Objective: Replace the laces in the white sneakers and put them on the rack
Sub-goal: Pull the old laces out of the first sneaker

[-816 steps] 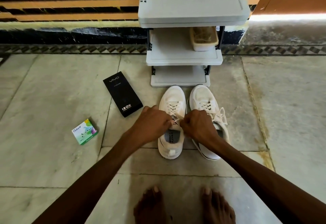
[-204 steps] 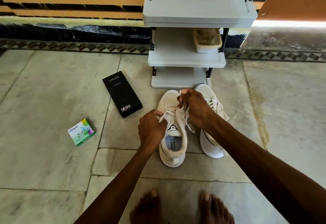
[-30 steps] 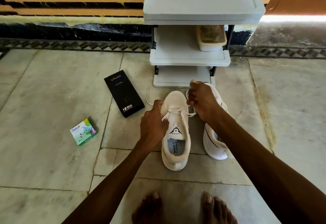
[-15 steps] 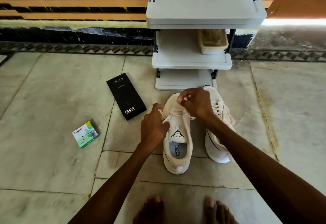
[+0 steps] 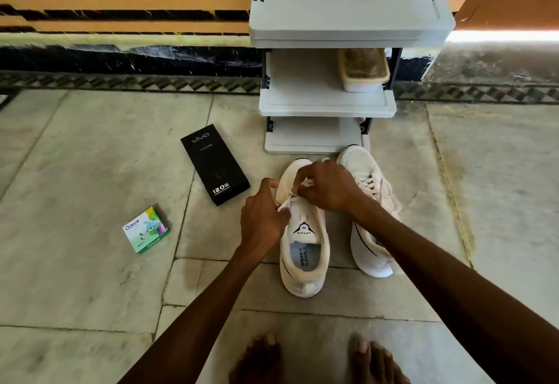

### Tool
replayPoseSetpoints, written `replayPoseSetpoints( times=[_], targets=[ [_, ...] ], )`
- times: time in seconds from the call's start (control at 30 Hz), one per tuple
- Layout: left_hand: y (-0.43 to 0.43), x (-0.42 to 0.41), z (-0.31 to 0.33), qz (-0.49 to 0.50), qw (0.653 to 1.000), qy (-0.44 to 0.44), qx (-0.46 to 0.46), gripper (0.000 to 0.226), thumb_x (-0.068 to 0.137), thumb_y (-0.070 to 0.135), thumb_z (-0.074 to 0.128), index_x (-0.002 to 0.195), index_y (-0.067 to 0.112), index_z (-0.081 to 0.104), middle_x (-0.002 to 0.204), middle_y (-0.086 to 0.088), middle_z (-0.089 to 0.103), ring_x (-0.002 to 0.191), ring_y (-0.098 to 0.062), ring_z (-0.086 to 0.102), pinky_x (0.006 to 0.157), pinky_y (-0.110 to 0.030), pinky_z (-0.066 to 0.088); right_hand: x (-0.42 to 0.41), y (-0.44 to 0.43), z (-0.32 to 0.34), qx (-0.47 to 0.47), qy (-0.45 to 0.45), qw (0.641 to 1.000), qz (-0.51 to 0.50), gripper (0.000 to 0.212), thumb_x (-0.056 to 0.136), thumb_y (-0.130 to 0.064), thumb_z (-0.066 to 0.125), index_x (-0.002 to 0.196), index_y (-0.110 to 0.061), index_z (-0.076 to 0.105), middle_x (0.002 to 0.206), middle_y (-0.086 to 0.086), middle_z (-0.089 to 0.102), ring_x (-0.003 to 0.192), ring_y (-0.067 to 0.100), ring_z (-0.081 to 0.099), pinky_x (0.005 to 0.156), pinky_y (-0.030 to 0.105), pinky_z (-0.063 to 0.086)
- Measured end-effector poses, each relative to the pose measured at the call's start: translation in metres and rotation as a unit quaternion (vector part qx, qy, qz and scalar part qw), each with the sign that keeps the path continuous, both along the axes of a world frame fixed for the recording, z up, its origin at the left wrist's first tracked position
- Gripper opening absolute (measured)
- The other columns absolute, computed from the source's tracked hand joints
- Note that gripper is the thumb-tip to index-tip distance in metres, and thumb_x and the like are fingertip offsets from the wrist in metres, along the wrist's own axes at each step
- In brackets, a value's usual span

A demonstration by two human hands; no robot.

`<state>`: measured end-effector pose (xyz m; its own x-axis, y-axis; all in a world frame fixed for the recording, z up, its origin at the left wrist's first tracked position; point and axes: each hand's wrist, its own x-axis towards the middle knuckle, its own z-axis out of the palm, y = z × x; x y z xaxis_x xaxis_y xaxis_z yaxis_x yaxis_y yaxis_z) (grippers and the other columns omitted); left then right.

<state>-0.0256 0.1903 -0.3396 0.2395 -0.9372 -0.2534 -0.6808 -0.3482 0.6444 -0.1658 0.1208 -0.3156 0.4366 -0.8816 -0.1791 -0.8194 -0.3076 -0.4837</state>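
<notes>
left hand (image 5: 263, 217): my fingers pinch the lace (image 5: 287, 200) beside the left sneaker (image 5: 304, 262) tongue.
right hand (image 5: 328, 185): grips lace over its forefoot.
right sneaker (image 5: 358, 161): alongside, laced; both on floor (image 5: 90, 156), toes by rack (image 5: 326, 105).

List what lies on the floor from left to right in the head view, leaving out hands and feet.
Green box → black box → sneaker with SPEED tongue → second sneaker.
</notes>
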Motion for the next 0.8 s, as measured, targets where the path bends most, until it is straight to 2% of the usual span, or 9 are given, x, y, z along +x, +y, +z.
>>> replayPoseSetpoints(
  times=[0.07,0.13,0.3,0.37,0.47,0.6,0.67,0.73,0.8],
  targets=[
    [0.000,-0.001,-0.002,0.003,1.000,-0.005,0.005,0.053,0.084,0.025,0.074,0.130,0.022,0.047,0.105,-0.008,0.066,0.098,-0.025,0.063,0.079,-0.032,0.050,0.002,0.008,-0.005,-0.034,0.097,0.994,0.030,0.019,0.089,-0.034,0.064,0.105,-0.029,0.073,0.101,0.004,0.071,0.093,0.025,0.066,0.072,0.030,0.047],
    [-0.001,-0.002,-0.003,0.011,1.000,0.001,0.008,0.054,0.083,0.027,0.075,0.130,0.023,0.047,0.105,-0.007,0.067,0.098,-0.025,0.063,0.079,-0.032,0.051,0.002,0.014,-0.009,-0.044,0.106,0.993,0.037,0.023,0.089,-0.033,0.063,0.111,-0.028,0.071,0.105,0.005,0.071,0.095,0.027,0.066,0.073,0.031,0.047],
    [0.001,0.000,-0.001,0.012,1.000,0.012,0.007,0.053,0.082,0.022,0.075,0.128,0.022,0.049,0.089,-0.001,0.064,0.084,-0.018,0.060,0.071,-0.027,0.047,-0.005,0.003,-0.004,-0.052,-0.055,0.993,-0.087,0.013,0.079,-0.015,0.068,0.080,-0.027,0.074,0.084,-0.003,0.072,0.079,0.017,0.067,0.066,0.026,0.051],
    [0.002,0.001,0.000,0.013,1.000,0.003,0.005,0.051,0.082,0.021,0.074,0.127,0.022,0.050,0.086,0.001,0.061,0.083,-0.017,0.058,0.071,-0.027,0.047,-0.012,-0.003,0.001,-0.029,-0.215,0.955,-0.204,0.017,0.080,-0.010,0.073,0.074,-0.025,0.072,0.077,-0.008,0.070,0.072,0.010,0.066,0.065,0.024,0.053],
    [0.003,0.000,-0.001,0.009,1.000,-0.011,0.008,0.048,0.083,0.021,0.072,0.126,0.023,0.051,0.094,-0.003,0.065,0.085,-0.017,0.059,0.070,-0.025,0.045,-0.027,-0.010,0.011,0.105,-0.444,0.832,-0.316,0.010,0.090,-0.006,0.063,0.083,-0.010,0.070,0.070,-0.001,0.063,0.061,0.012,0.058,0.064,0.028,0.050],
    [0.003,-0.003,-0.002,0.001,0.999,-0.029,0.014,0.045,0.087,0.022,0.069,0.128,0.026,0.051,0.101,-0.004,0.067,0.088,-0.019,0.063,0.072,-0.027,0.051,-0.035,-0.011,0.016,0.201,-0.510,0.775,-0.315,0.017,0.095,-0.003,0.055,0.084,-0.011,0.065,0.074,0.007,0.056,0.069,0.019,0.055,0.077,0.036,0.051],
    [0.004,-0.007,-0.003,-0.032,0.998,-0.055,0.007,0.046,0.092,0.022,0.063,0.134,0.029,0.046,0.115,-0.004,0.064,0.100,-0.021,0.062,0.080,-0.030,0.050,-0.032,-0.008,0.015,0.193,-0.482,0.798,-0.306,0.012,0.096,-0.006,0.056,0.099,-0.012,0.066,0.085,0.006,0.063,0.081,0.023,0.058,0.077,0.031,0.050],
    [0.005,-0.012,-0.001,-0.086,0.993,-0.077,-0.001,0.049,0.096,0.018,0.056,0.141,0.032,0.040,0.131,-0.003,0.052,0.109,-0.021,0.059,0.082,-0.028,0.048,-0.032,-0.004,0.017,0.130,-0.326,0.898,-0.265,0.027,0.095,-0.016,0.061,0.122,-0.018,0.060,0.103,-0.001,0.067,0.095,0.020,0.062,0.073,0.019,0.046],
    [0.007,-0.016,0.000,-0.135,0.985,-0.102,0.009,0.054,0.095,0.014,0.056,0.142,0.033,0.039,0.140,-0.002,0.038,0.111,-0.020,0.056,0.082,-0.028,0.051,-0.032,0.003,0.020,0.026,-0.137,0.968,-0.210,0.033,0.091,-0.023,0.065,0.124,-0.017,0.062,0.112,0.001,0.066,0.102,0.019,0.062,0.075,0.020,0.044]
  ],
)
